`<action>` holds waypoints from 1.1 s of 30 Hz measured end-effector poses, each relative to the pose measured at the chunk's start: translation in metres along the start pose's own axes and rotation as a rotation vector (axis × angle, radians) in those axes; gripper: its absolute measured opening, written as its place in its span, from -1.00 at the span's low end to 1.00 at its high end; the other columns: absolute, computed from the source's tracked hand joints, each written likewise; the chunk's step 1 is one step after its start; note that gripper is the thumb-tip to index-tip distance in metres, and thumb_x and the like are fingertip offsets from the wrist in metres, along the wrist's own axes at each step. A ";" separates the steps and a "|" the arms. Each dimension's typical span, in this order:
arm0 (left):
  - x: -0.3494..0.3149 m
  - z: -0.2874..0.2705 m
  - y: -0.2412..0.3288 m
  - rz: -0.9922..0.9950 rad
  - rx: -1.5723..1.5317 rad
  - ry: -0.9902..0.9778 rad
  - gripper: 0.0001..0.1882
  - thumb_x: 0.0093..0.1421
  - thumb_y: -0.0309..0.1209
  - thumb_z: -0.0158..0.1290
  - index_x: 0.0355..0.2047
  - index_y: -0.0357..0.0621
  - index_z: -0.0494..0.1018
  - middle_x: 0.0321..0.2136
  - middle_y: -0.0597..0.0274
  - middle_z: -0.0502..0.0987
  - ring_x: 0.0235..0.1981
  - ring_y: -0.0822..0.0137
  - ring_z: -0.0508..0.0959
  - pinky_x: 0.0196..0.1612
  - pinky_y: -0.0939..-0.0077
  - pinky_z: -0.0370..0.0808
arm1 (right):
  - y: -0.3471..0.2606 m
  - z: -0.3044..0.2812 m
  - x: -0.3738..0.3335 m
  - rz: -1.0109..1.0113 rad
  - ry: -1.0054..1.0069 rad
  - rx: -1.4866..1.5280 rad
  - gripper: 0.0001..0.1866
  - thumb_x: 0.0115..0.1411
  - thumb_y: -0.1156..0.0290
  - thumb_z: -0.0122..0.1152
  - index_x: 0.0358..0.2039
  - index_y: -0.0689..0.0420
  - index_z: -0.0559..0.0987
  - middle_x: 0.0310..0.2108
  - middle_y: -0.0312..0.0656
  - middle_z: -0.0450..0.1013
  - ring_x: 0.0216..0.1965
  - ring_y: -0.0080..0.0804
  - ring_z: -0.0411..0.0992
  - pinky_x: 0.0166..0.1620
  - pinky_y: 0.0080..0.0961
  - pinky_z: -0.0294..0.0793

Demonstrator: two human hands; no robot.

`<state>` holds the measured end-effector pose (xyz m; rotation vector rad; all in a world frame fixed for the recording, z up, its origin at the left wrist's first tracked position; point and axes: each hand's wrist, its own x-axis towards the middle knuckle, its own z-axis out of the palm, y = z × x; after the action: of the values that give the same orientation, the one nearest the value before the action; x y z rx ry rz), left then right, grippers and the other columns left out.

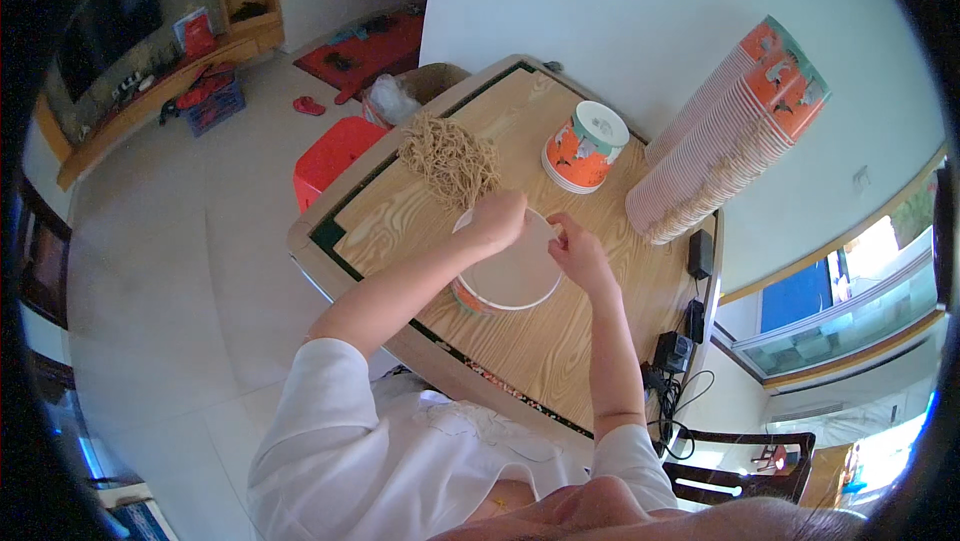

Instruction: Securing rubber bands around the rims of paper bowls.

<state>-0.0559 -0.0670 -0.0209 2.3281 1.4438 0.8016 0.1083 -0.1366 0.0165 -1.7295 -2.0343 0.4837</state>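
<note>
A round white-lined paper bucket (pixel 512 276) stands mouth up on the wooden table in front of me, its outside printed orange and green. My left hand (pixel 500 219) reaches over its far left rim, fingers curled closed; what they hold is hidden. At the far right of the rim my right hand (pixel 580 253) pinches the edge, and a small tan bit shows by its fingertips. Just beyond my left hand lies a loose heap of tan twisted cords (pixel 450 161). Another printed bucket (pixel 588 148) rests upside down farther back.
Tall leaning stacks of nested buckets (pixel 710 141) stand against the wall at the right. Black adapters (pixel 672 351) and cables line the right table edge. A red stool (pixel 335 161) and a cardboard box (pixel 437 81) with a plastic bag are beyond the left edge.
</note>
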 end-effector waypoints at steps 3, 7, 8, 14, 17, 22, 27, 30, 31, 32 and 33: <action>-0.002 0.001 -0.002 0.006 0.005 0.017 -0.84 -0.05 -0.36 0.10 -0.59 -0.22 0.52 -0.58 -0.08 0.52 -0.45 -0.02 0.56 -0.35 0.12 0.47 | -0.001 0.007 -0.004 -0.045 0.003 0.016 -0.64 0.01 0.44 0.05 -0.12 0.12 0.40 -0.49 0.02 0.48 -0.38 -0.03 0.48 -0.31 -0.19 0.43; -0.004 0.001 -0.001 0.001 0.033 0.021 -0.83 -0.06 -0.35 0.10 -0.60 -0.22 0.51 -0.58 -0.07 0.52 -0.47 -0.01 0.56 -0.37 0.13 0.47 | -0.009 0.008 -0.010 -0.002 -0.026 0.019 -0.62 0.01 0.43 0.04 -0.10 0.13 0.38 -0.50 0.03 0.47 -0.39 -0.03 0.48 -0.30 -0.20 0.43; -0.005 0.002 0.000 -0.004 0.027 0.018 -0.83 -0.06 -0.35 0.10 -0.60 -0.21 0.52 -0.59 -0.07 0.52 -0.47 -0.01 0.56 -0.37 0.13 0.47 | -0.006 0.011 -0.010 -0.015 0.006 0.029 -0.63 0.01 0.46 0.06 -0.11 0.15 0.39 -0.55 -0.01 0.44 -0.44 -0.09 0.46 -0.33 -0.25 0.41; -0.007 -0.002 0.001 0.030 0.021 0.003 -0.84 -0.07 -0.35 0.10 -0.60 -0.19 0.52 -0.59 -0.04 0.52 -0.48 0.00 0.56 -0.38 0.14 0.47 | -0.009 0.005 -0.013 -0.012 -0.035 0.066 -0.60 0.02 0.42 0.06 -0.07 0.12 0.34 -0.52 0.01 0.47 -0.40 -0.04 0.48 -0.30 -0.22 0.43; -0.009 -0.004 0.005 0.031 0.012 -0.010 -0.86 -0.07 -0.35 0.11 -0.59 -0.18 0.52 -0.58 -0.02 0.53 -0.46 0.02 0.56 -0.37 0.15 0.47 | -0.007 0.005 -0.012 0.009 -0.047 0.090 -0.60 0.02 0.41 0.07 -0.07 0.11 0.35 -0.53 0.00 0.46 -0.41 -0.04 0.48 -0.31 -0.23 0.43; -0.010 -0.008 0.006 -0.009 -0.034 -0.084 -0.87 -0.07 -0.36 0.12 -0.56 -0.16 0.52 -0.55 0.01 0.53 -0.44 0.03 0.56 -0.35 0.17 0.47 | -0.008 0.005 -0.011 -0.002 -0.041 0.108 -0.66 0.07 0.40 0.07 -0.10 0.12 0.38 -0.55 -0.05 0.46 -0.45 -0.17 0.48 -0.33 -0.31 0.43; -0.010 -0.006 0.008 0.043 -0.032 -0.047 -0.87 -0.07 -0.36 0.12 -0.58 -0.15 0.53 -0.57 0.02 0.54 -0.45 0.03 0.56 -0.34 0.18 0.47 | 0.038 0.017 0.013 0.054 -0.102 0.431 -0.78 0.18 0.37 0.05 -0.18 0.14 0.46 -0.50 -0.15 0.47 -0.46 -0.39 0.46 -0.33 -0.46 0.44; -0.009 -0.007 0.009 -0.035 0.030 -0.130 -0.86 -0.04 -0.34 0.12 -0.57 -0.15 0.55 -0.56 -0.01 0.53 -0.44 0.02 0.56 -0.33 0.17 0.47 | 0.035 0.022 0.018 -0.136 0.149 0.387 -0.77 0.12 0.47 0.13 -0.18 0.17 0.48 -0.38 -0.14 0.47 -0.37 -0.36 0.46 -0.26 -0.44 0.46; -0.010 -0.010 0.006 -0.043 0.035 -0.122 -0.86 -0.04 -0.34 0.12 -0.57 -0.15 0.55 -0.56 -0.01 0.53 -0.44 0.02 0.56 -0.33 0.17 0.47 | 0.017 0.017 0.018 -0.146 0.143 0.390 -0.77 0.12 0.47 0.13 -0.18 0.17 0.48 -0.38 -0.14 0.47 -0.37 -0.36 0.46 -0.26 -0.44 0.46; -0.011 -0.014 0.001 -0.019 -0.088 -0.107 -0.85 -0.03 -0.34 0.12 -0.54 -0.16 0.55 -0.57 0.04 0.54 -0.49 0.10 0.56 -0.37 0.23 0.47 | 0.000 0.012 0.015 -0.234 0.159 0.374 -0.74 0.08 0.51 0.17 -0.17 0.18 0.48 -0.33 -0.14 0.47 -0.32 -0.36 0.46 -0.23 -0.44 0.47; -0.013 -0.019 0.002 0.015 -0.214 -0.099 -0.85 -0.01 -0.34 0.12 -0.52 -0.17 0.55 -0.57 0.09 0.55 -0.54 0.18 0.55 -0.41 0.29 0.46 | -0.011 0.006 0.010 -0.312 0.183 0.354 -0.70 0.04 0.56 0.20 -0.17 0.18 0.48 -0.28 -0.14 0.47 -0.28 -0.37 0.46 -0.21 -0.44 0.47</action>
<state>-0.0702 -0.0800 -0.0089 2.1870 1.2365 0.7915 0.0949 -0.1288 0.0176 -1.1812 -1.9043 0.5237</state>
